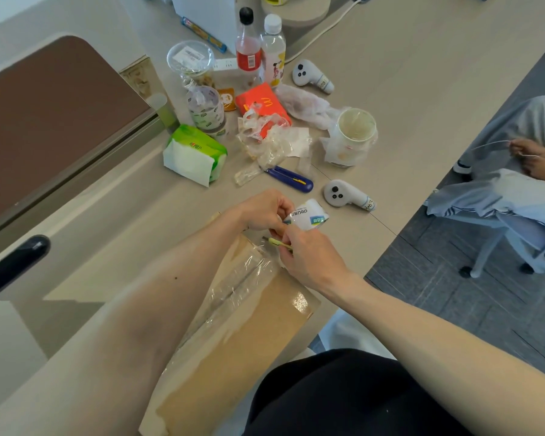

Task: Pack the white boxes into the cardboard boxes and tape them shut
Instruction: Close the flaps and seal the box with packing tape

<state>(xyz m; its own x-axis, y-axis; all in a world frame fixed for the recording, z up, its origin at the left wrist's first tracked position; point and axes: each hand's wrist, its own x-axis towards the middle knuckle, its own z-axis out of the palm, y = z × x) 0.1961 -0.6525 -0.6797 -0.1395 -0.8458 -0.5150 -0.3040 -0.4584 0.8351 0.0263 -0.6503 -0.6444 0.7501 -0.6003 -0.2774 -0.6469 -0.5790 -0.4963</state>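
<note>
Grips a tape roll (307, 215) in the left hand (261, 212), thumb and fingers curled round the roll's left side, just past the far end of a cardboard box (249, 335). Pinches a small yellow-green cutter (279, 243) in the right hand (309, 256), fingers bent tight round its handle, tip pointing left. Cutter right under the roll, touching or almost touching the left fingertips; hard to tell which.

Box closed and lying flat at the near edge of the table (406, 89), its length running from that edge toward the middle, partly under the left forearm. Along its top seam, a wrinkled strip of clear tape (233, 287) reaching up to the two hands.

Beyond the hands, toward the middle of the table: a blue utility knife (291, 179), a white controller (348, 195) just right of it, crumpled plastic (271, 143), a red wrapper (263, 107), a white cup (353, 133), and a green tissue pack (195, 154) further left. Nearer the far edge, two bottles (248, 48) and a second controller (310, 77). Off the table's right edge, another person (516, 184), seated.
</note>
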